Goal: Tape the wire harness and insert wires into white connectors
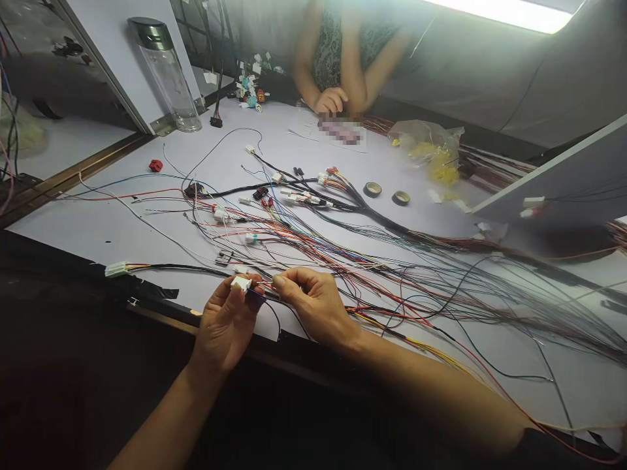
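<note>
White plastic is held above the near edge of the counter (73,225); a small connector (240,284) is pinched between the thumb and fingers of the left hand (225,320); at three o'clock from it, just beside, a thin reddish wire (267,282) is gripped between the thumb and forefinger of the right hand (318,307); the wire's long axis is laid roughly from three to nine o'clock, in line with the connector; whether its tip has been let in cannot be told; beyond both hands, loose wires (353,251) are spread from eleven to three o'clock.
</note>
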`<state>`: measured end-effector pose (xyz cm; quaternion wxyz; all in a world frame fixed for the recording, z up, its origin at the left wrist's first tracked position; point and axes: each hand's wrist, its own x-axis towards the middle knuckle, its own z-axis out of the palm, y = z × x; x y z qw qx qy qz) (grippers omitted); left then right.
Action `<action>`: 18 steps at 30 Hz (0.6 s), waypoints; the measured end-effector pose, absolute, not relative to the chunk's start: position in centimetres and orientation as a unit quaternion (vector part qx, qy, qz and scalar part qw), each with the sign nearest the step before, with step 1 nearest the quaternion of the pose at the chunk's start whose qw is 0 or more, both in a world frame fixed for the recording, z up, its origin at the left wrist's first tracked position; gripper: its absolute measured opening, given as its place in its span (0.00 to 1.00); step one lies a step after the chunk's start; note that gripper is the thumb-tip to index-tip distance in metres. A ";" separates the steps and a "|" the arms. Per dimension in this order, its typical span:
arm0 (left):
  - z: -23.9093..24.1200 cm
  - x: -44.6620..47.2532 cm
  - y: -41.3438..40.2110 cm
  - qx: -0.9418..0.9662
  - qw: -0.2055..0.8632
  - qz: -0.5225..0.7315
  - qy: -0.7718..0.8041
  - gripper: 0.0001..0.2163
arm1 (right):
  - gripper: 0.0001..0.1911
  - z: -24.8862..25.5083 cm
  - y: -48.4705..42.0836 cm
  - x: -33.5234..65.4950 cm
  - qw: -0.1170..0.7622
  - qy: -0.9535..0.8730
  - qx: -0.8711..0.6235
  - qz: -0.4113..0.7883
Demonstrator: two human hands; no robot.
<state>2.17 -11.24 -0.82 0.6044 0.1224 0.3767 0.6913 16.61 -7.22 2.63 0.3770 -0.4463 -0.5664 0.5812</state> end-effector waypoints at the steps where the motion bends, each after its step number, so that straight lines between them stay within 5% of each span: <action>1: -0.8 2.2 -11.2 0.120 0.604 0.692 0.376 0.13 | 0.15 2.7 -7.2 16.6 0.378 -0.573 -0.446 0.574; 18: -0.6 2.2 -11.2 0.149 0.609 0.691 0.360 0.11 | 0.10 2.5 -7.1 17.1 0.366 -0.624 -0.427 0.543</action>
